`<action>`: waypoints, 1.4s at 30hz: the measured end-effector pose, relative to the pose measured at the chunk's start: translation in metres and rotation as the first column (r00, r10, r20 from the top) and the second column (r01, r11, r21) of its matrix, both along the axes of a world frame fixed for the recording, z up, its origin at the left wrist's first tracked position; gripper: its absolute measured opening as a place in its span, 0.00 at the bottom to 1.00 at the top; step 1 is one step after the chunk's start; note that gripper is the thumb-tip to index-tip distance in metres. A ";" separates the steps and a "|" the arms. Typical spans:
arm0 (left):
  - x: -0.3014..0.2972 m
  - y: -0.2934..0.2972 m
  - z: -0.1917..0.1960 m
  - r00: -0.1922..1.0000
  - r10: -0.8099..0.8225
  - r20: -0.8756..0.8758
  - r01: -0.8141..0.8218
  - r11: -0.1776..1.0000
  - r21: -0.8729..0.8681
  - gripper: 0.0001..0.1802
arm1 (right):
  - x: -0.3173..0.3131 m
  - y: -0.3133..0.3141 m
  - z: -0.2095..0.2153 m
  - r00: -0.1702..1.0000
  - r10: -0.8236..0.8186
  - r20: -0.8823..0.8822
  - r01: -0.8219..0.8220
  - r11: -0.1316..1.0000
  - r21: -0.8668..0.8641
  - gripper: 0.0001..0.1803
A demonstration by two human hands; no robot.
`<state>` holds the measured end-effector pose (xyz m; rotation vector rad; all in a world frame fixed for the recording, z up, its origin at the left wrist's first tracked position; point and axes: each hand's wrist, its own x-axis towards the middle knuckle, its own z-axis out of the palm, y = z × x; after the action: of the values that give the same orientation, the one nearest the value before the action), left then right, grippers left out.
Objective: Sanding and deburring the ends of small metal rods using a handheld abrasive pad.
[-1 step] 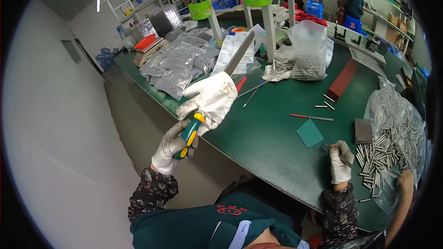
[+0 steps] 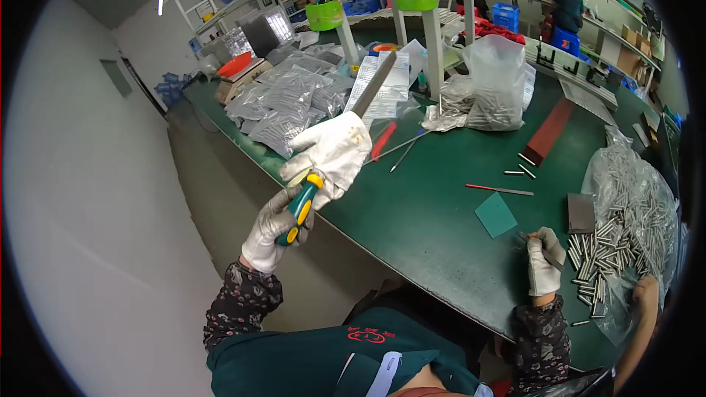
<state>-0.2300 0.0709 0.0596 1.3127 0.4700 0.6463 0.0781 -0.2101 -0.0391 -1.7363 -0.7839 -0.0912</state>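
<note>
Up at centre-left, your left hand (image 2: pixel 273 228) clenches a file's green-yellow handle (image 2: pixel 300 208), wrapped in a white glove (image 2: pixel 334 151). Lower right, your right hand (image 2: pixel 544 261) pinches a small metal rod (image 2: pixel 531 239).

No visible shift: left hand (image 2: pixel 276 228), file (image 2: pixel 346 136) and right hand (image 2: pixel 546 265) as before.

Bright overhead light, strong fisheye vignette

A single head-worn fisheye view looks steeply down, close over the green worktable (image 2: pixel 441 206).
</note>
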 end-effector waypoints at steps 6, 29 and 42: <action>0.008 0.088 -0.005 0.945 0.326 -0.014 -0.318 0.930 0.186 0.22 | -0.003 0.005 0.004 0.999 0.032 -0.044 -0.031 0.999 0.020 0.06; 0.060 0.340 -0.049 0.523 0.848 0.082 -0.767 0.427 0.479 0.32 | -0.007 0.013 0.023 0.979 -0.204 -0.023 0.200 0.972 -0.121 0.05; 0.300 0.008 0.010 0.982 -0.182 -0.049 0.030 -0.110 0.994 0.25 | -0.016 0.002 0.018 0.969 -0.049 0.243 0.063 0.997 -0.049 0.02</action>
<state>0.0703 0.0790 0.0700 2.7917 -0.4783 0.9770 0.0617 -0.2081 -0.0207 -1.8225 -0.9217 -0.3268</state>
